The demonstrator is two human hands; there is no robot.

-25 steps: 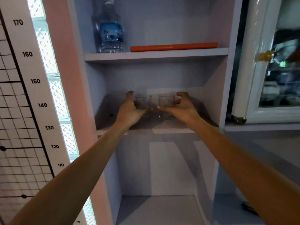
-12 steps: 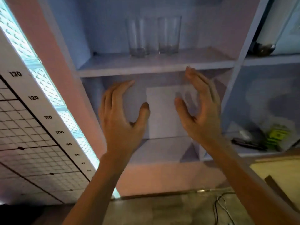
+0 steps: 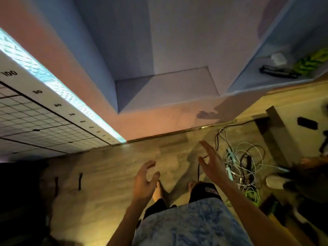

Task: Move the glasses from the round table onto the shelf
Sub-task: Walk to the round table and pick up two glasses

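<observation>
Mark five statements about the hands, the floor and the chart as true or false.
1. The left hand holds nothing. True.
2. The right hand grips a glass. False: its fingers are spread and hold nothing.
3. Cables lie on the floor to the right of the right hand. True.
4. The chart is to the right of the shelf. False: it is to the left.
5. The left hand touches the shelf. False: it is apart from it, over the floor.
</observation>
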